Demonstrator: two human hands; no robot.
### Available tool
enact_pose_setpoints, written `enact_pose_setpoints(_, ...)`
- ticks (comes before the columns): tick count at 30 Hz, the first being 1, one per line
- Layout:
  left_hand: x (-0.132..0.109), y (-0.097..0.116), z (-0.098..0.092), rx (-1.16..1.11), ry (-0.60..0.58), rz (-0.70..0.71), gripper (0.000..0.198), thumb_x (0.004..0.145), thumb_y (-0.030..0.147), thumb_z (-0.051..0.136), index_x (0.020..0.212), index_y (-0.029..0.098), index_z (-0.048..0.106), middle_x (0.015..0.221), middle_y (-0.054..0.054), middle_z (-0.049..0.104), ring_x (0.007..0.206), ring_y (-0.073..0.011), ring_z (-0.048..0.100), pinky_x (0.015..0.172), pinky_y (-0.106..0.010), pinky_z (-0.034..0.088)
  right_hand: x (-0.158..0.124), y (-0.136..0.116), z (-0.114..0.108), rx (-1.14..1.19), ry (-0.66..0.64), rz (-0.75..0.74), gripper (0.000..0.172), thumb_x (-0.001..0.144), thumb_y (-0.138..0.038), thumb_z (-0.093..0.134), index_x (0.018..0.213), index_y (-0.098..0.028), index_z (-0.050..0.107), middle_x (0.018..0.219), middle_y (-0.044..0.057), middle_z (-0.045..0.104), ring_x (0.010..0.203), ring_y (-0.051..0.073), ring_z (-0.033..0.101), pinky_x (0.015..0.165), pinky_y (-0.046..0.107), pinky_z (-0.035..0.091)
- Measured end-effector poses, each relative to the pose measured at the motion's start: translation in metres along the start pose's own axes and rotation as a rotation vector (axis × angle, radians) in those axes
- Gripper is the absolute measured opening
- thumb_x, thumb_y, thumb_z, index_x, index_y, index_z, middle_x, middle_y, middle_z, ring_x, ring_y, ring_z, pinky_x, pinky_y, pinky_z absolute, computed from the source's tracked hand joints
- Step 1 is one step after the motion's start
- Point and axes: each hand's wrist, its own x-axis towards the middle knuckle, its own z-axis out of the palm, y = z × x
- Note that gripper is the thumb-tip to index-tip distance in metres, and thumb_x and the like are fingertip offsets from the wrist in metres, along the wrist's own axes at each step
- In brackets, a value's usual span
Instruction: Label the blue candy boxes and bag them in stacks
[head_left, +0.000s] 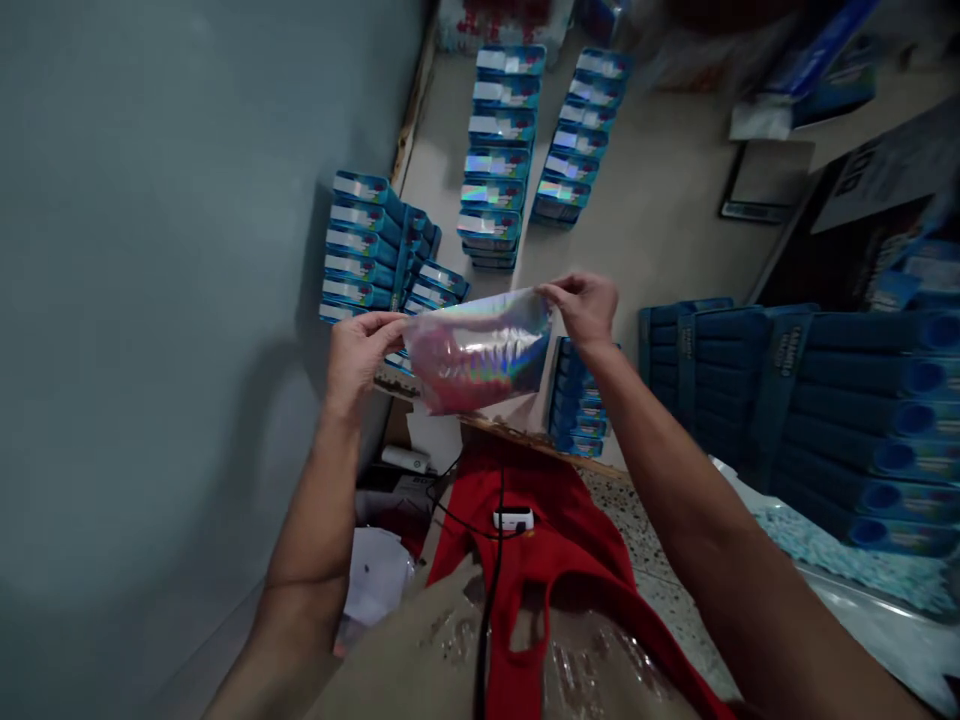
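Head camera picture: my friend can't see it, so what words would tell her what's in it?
A left hand and a right hand hold up a shiny rainbow-sheen pouch by its two top corners. Behind it, stacks of blue boxes stand on a pale surface beside a grey wall.

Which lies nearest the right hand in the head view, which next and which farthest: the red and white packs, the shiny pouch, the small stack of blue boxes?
1. The shiny pouch: its corner is pinched in the right hand.
2. The small stack of blue boxes: just below the wrist.
3. The red and white packs: far off at the top edge.
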Motion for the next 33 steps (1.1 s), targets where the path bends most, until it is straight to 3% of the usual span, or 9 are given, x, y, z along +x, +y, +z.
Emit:
enact_pose_setpoints(2,-0.002,-0.005,0.002,0.034,0.053,0.032,0.026,0.072,0.036,0.083,0.086,0.015,0.082,0.081,-0.006,0.079,0.071,-0.0166,0.070,0.073,-0.029,0.062,-0.006,-0.013,0.015,-0.179,0.108,-0.166,0.023,0.087,-0.023,0.070,0.108,-0.017,0.078,0.103,0.010,0.075,0.097,0.026,0.067,0.095,0.046,0.053)
enact_pose_setpoints(4,-0.002,-0.013,0.008,0.060,0.116,0.068,0.023,0.077,0.035,0.078,0.089,0.015,0.083,0.083,-0.005,0.079,0.072,-0.0165,0.071,0.075,-0.030,0.062,-0.024,-0.032,0.029,-0.242,0.114,-0.342,0.031,0.094,-0.019,0.061,0.121,-0.020,0.074,0.120,0.012,0.073,0.111,0.027,0.064,0.101,0.046,0.051)
enact_pose_setpoints(10,-0.001,-0.025,0.013,0.139,0.133,0.095,0.021,0.085,0.032,0.070,0.095,0.018,0.082,0.085,-0.005,0.079,0.071,-0.0163,0.070,0.070,-0.028,0.060,-0.082,-0.085,0.094,-0.279,-0.239,-0.649,0.037,0.104,-0.020,0.050,0.136,-0.021,0.067,0.134,0.012,0.069,0.120,0.026,0.062,0.108,0.041,0.050)
enact_pose_setpoints(15,0.002,-0.026,0.006,0.123,0.094,0.071,0.021,0.086,0.031,0.070,0.096,0.018,0.083,0.088,-0.005,0.080,0.075,-0.0173,0.072,0.072,-0.028,0.060,-0.086,-0.088,0.130,-0.424,-0.346,-0.696,0.039,0.106,-0.023,0.051,0.141,-0.014,0.066,0.139,0.015,0.068,0.119,0.029,0.063,0.108,0.043,0.050)
enact_pose_setpoints(21,0.006,-0.036,0.015,0.062,0.086,0.031,0.022,0.084,0.034,0.073,0.092,0.016,0.082,0.083,-0.005,0.078,0.070,-0.0153,0.070,0.069,-0.026,0.060,-0.092,-0.062,0.130,-0.418,-0.344,-0.734,0.044,0.109,-0.020,0.042,0.146,-0.008,0.062,0.151,0.018,0.062,0.134,0.029,0.060,0.120,0.044,0.044)
enact_pose_setpoints(26,0.003,-0.038,0.015,-0.050,0.085,-0.057,0.026,0.077,0.037,0.079,0.090,0.015,0.080,0.086,-0.006,0.079,0.074,-0.0149,0.072,0.070,-0.025,0.061,-0.100,-0.051,0.124,-0.361,-0.380,-0.746,0.042,0.108,-0.017,0.044,0.144,-0.017,0.065,0.149,0.014,0.065,0.133,0.026,0.062,0.118,0.045,0.045)
enact_pose_setpoints(30,0.000,-0.035,0.012,-0.103,0.058,-0.158,0.026,0.074,0.038,0.080,0.087,0.015,0.077,0.085,-0.004,0.077,0.073,-0.0139,0.070,0.068,-0.024,0.059,-0.102,-0.055,0.118,-0.348,-0.415,-0.707,0.031,0.108,-0.025,0.049,0.127,-0.021,0.074,0.132,0.012,0.074,0.121,0.025,0.064,0.111,0.040,0.044)
enact_pose_setpoints(33,0.005,-0.041,0.016,-0.034,0.085,-0.110,0.024,0.078,0.038,0.074,0.090,0.016,0.076,0.086,-0.004,0.076,0.076,-0.0155,0.071,0.068,-0.024,0.058,-0.107,-0.056,0.109,-0.409,-0.396,-0.641,0.032,0.109,-0.036,0.049,0.102,-0.023,0.078,0.106,0.011,0.077,0.104,0.026,0.063,0.094,0.039,0.044)
